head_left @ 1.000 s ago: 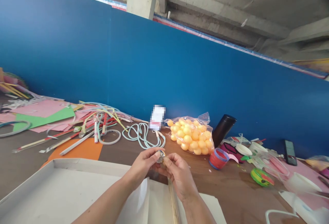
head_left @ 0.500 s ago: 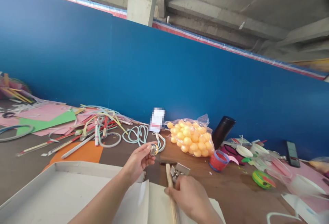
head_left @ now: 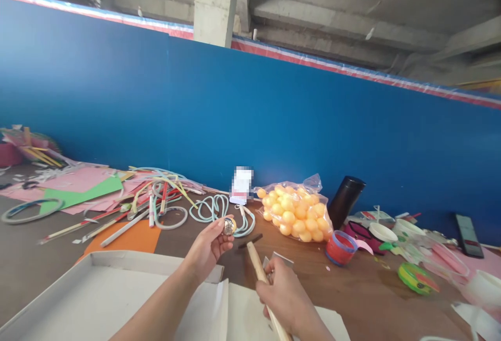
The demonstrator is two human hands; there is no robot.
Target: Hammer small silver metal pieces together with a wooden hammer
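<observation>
My left hand (head_left: 209, 247), raised above the table, pinches a small round piece (head_left: 229, 226) with a silvery face and a yellow edge; its exact kind does not show. Lower right, my right hand (head_left: 284, 291) is closed around the wooden handle of a hammer (head_left: 256, 260). The hammer's dark narrow head lies beyond the handle's far end. Behind my right fingers a small open box (head_left: 284, 259) is mostly hidden. Under both hands are pale sheets (head_left: 242, 304) and a shallow white box lid (head_left: 129, 278).
A clear bag of orange balls (head_left: 295, 213) lies by the blue partition, beside a black bottle (head_left: 346, 200). To its right are a red tape roll (head_left: 340, 247), a green tape roll (head_left: 417, 278) and a phone (head_left: 467, 234). Coiled tubes (head_left: 211, 206) and coloured paper (head_left: 82, 195) spread leftward.
My right hand has come back from the small box and closed around the hammer handle. The hammer has tilted, its head end turning left. My left hand still holds the round piece.
</observation>
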